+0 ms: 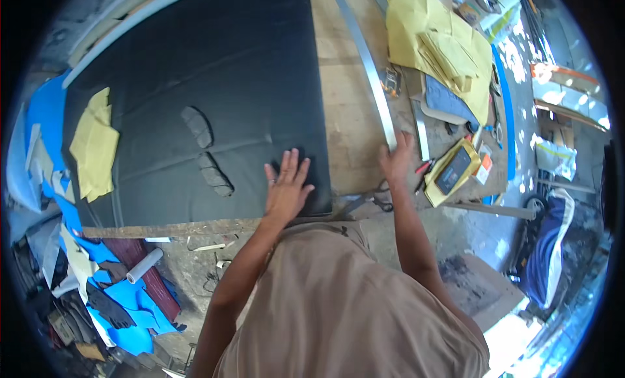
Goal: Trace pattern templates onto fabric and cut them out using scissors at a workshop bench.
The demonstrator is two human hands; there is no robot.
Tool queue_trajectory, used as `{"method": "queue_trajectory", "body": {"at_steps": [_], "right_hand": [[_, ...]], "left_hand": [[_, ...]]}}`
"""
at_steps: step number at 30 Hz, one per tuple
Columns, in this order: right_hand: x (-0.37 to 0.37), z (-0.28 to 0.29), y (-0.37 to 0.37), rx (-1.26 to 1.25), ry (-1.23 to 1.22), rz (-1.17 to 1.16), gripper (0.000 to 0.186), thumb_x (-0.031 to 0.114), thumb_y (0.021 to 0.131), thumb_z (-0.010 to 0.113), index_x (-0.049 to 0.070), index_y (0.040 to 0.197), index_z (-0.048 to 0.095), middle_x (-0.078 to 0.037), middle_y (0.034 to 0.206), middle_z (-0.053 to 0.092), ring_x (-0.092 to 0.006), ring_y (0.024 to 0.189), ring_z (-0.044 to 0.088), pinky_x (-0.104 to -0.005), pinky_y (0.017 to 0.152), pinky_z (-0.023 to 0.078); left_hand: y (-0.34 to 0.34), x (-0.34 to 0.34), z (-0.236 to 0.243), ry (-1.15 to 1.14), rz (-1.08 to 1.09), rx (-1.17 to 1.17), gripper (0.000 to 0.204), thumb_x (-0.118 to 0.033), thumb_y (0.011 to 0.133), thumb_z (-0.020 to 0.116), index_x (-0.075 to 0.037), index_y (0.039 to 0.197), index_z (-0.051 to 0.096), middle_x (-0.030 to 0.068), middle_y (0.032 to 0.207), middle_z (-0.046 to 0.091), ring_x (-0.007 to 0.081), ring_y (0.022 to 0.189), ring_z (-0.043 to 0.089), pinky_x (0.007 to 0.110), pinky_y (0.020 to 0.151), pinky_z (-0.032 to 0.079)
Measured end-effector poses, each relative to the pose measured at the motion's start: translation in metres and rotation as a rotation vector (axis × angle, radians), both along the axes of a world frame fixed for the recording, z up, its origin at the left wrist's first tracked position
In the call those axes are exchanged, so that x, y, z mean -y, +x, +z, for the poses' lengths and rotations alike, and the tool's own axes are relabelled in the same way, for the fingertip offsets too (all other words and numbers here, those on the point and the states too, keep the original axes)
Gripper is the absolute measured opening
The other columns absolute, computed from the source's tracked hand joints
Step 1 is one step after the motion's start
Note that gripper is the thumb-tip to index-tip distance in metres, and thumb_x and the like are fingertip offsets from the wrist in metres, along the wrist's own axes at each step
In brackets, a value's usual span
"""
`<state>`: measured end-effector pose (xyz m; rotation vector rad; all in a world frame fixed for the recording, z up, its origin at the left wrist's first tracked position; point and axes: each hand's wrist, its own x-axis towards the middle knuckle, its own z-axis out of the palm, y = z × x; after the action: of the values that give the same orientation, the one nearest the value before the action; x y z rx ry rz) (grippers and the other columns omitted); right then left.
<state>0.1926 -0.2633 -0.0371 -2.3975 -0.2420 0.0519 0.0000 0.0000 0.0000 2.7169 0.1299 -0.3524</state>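
Observation:
My left hand (288, 186) lies open and spread on a black sheet (234, 65) near its right edge. My right hand (398, 155) is closed on the lower end of a long metal ruler (361, 49) over the bare wooden board. Two dark grey stone-like pieces (197, 127) rest on the sheet, with a yellow pattern piece (94, 147) to their left. Right of my right hand are a shorter metal strip (420, 130), red-handled pliers (422, 168) and a phone (453, 169) on a yellow piece.
Yellow sheets (436, 33) are piled at the back right, near scissors (499, 134). Blue scraps (133, 322) and a white roll (144, 266) lie below the table at left. A blue-and-white rolled bundle (547, 248) stands right of the table, whose wooden front edge (137, 231) runs before me.

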Motion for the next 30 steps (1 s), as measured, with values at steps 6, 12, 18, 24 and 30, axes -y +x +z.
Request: {"method": "queue_trajectory", "body": {"at_steps": [6, 12, 18, 24, 30], "right_hand": [[-0.035, 0.017, 0.046, 0.255, 0.131, 0.041, 0.059, -0.001, 0.074, 0.06, 0.002, 0.134, 0.062, -0.016, 0.115, 0.055, -0.0339, 0.1, 0.055, -0.0387, 0.089, 0.048], [-0.046, 0.04, 0.05, 0.277, 0.132, 0.172, 0.062, -0.003, 0.074, 0.062, 0.005, 0.136, 0.064, -0.013, 0.117, 0.057, -0.0276, 0.094, 0.057, -0.0325, 0.081, 0.049], [-0.04, 0.082, 0.023, 0.217, 0.116, 0.424, 0.061, 0.0, 0.072, 0.064, 0.007, 0.132, 0.065, -0.011, 0.123, 0.06, -0.0282, 0.102, 0.061, -0.0362, 0.091, 0.049], [-0.025, 0.113, -0.029, 0.428, 0.033, 0.442, 0.057, 0.001, 0.072, 0.064, 0.01, 0.128, 0.067, -0.01, 0.136, 0.06, -0.03, 0.122, 0.061, -0.0457, 0.101, 0.046], [0.034, 0.069, -0.089, 0.09, -0.312, 0.641, 0.06, 0.008, 0.072, 0.067, 0.012, 0.131, 0.066, -0.007, 0.142, 0.06, -0.0272, 0.134, 0.054, -0.0516, 0.108, 0.037]], "left_hand": [[0.049, -0.066, -0.002, -0.074, 0.175, 0.187, 0.07, -0.019, 0.095, 0.067, -0.012, 0.16, 0.041, 0.0175, 0.173, 0.023, 0.0392, 0.16, 0.02, 0.07, 0.124, 0.011], [0.153, -0.109, 0.048, 0.26, -0.157, 0.689, 0.076, -0.029, 0.094, 0.071, -0.016, 0.162, 0.039, 0.0122, 0.172, 0.03, 0.0349, 0.16, 0.025, 0.068, 0.125, 0.005], [0.216, -0.15, 0.113, 0.529, -0.518, 0.587, 0.062, -0.025, 0.097, 0.066, -0.02, 0.155, 0.047, 0.0039, 0.154, 0.05, 0.0219, 0.145, 0.046, 0.057, 0.121, 0.026], [0.209, -0.185, 0.111, 0.475, -0.695, 0.454, 0.042, -0.018, 0.098, 0.064, -0.016, 0.14, 0.058, 0.0027, 0.128, 0.06, 0.02, 0.12, 0.059, 0.044, 0.108, 0.042], [0.189, -0.258, 0.145, 0.663, -0.307, 0.567, 0.036, -0.017, 0.099, 0.063, -0.013, 0.135, 0.061, 0.004, 0.127, 0.062, 0.0234, 0.114, 0.061, 0.04, 0.099, 0.046]]}}
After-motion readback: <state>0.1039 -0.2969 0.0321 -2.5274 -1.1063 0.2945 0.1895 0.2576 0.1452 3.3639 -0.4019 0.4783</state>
